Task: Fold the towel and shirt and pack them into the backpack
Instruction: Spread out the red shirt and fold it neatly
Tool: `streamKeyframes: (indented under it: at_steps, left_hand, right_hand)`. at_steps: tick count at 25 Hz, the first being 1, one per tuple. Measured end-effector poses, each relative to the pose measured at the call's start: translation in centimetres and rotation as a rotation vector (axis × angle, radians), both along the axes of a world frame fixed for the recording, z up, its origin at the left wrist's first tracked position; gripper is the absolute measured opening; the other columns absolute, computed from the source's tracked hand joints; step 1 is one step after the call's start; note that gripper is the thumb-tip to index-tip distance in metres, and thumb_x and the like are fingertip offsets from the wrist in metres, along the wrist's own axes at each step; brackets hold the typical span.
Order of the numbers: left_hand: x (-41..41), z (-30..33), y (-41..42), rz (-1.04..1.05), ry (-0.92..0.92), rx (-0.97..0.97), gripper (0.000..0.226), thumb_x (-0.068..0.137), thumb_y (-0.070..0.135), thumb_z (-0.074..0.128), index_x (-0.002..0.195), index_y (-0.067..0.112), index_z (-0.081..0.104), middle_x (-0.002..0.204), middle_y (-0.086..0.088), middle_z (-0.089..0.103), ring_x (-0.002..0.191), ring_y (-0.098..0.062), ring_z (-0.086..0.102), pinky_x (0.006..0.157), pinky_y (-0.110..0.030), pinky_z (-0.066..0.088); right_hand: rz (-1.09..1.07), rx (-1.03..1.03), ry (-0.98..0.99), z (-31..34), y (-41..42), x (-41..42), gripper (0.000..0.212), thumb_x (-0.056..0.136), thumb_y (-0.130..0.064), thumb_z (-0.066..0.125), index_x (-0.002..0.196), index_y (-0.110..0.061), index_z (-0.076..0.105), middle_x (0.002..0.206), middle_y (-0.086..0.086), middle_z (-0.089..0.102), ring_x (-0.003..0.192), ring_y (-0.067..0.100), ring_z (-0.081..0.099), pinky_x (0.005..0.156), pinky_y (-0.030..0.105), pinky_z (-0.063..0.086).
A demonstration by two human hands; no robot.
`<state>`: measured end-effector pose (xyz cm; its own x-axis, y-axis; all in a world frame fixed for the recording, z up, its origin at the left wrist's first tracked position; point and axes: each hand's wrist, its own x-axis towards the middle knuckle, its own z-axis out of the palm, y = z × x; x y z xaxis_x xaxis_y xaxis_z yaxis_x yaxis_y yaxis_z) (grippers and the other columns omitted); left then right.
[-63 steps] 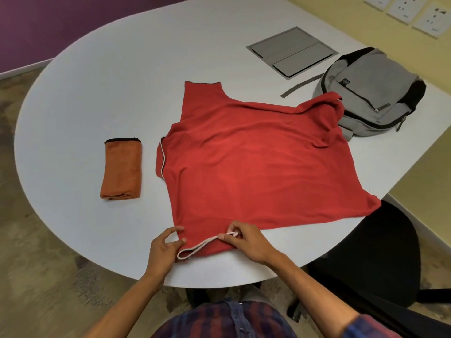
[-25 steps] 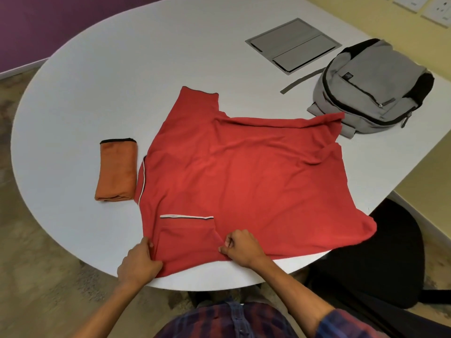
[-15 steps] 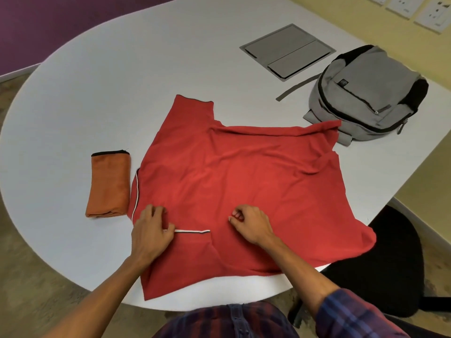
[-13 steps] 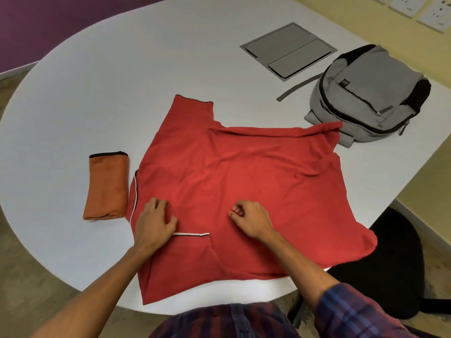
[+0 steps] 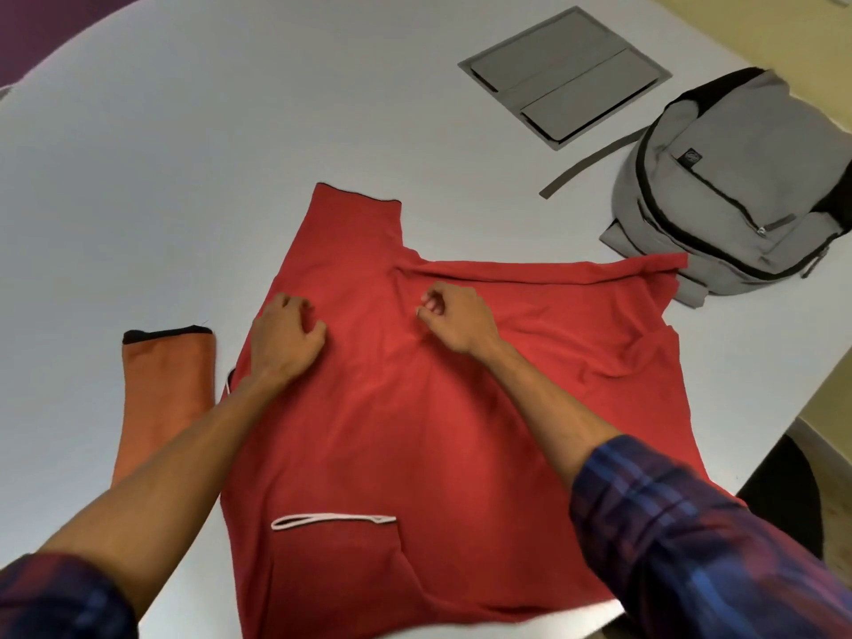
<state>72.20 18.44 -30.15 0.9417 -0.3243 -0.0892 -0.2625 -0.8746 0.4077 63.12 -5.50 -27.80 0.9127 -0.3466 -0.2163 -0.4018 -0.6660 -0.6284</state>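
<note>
White surface [image 5: 193,145] crowds the shirt [image 5: 415,408] against the backpack [image 5: 737,186]. Left hand [image 5: 286,339] and right hand [image 5: 454,320] curl loosely on the cloth; whether they pinch it, I cannot tell. Dragging could rumple the far edge.

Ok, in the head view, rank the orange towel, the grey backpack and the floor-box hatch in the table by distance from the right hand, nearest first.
1. Grey backpack, to the right of the right hand, at the table's far right.
2. Hatch, beyond the hand, further back on the table.
3. Folded orange towel, far left, past the left hand.
</note>
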Motion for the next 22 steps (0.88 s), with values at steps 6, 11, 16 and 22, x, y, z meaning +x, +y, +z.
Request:
streamKeyframes:
  at_steps: [6,11,16,22]
  left_hand:
    - [10.5,-1.6,-3.4,0.149,0.006,0.144,0.058,0.092,0.050,0.043,0.125,0.003,0.052,0.128,-0.021,0.050,0.118,-0.038,0.046,0.099,-0.051,0.035]
    - [16.8,-2.6,-7.3,0.187,0.094,0.124,0.049,0.088,0.045,0.053,0.119,0.007,0.054,0.127,-0.016,0.048,0.121,-0.035,0.042,0.101,-0.048,0.033]
    - [20.8,-2.5,-9.5,0.475,0.377,-0.337,0.006,0.080,0.020,0.064,0.081,0.015,0.062,0.098,-0.004,0.064,0.099,-0.023,0.059,0.089,-0.036,0.047]
    - [16.6,4.7,-5.9,0.319,0.593,-0.911,0.014,0.083,0.012,0.065,0.073,0.021,0.060,0.083,0.002,0.062,0.077,-0.011,0.055,0.072,-0.022,0.043]
  right_hand:
    - [-0.062,0.057,0.060,-1.7,-2.3,11.2,0.061,0.087,-0.037,0.061,0.141,-0.015,0.046,0.136,0.005,0.057,0.122,0.024,0.054,0.104,0.038,0.042]
    - [-0.195,0.152,0.094,-3.7,-3.2,17.9,0.066,0.087,-0.040,0.064,0.141,-0.010,0.043,0.135,0.005,0.056,0.125,0.025,0.051,0.102,0.036,0.040]
    - [-0.378,0.456,0.095,-3.8,-3.7,21.1,0.039,0.081,-0.018,0.073,0.117,-0.013,0.060,0.111,0.005,0.058,0.106,0.019,0.054,0.093,0.028,0.043]
    - [-0.202,0.630,-0.201,2.6,-2.6,16.9,0.016,0.078,-0.005,0.072,0.086,-0.019,0.072,0.076,-0.008,0.066,0.078,0.005,0.061,0.076,0.017,0.047]
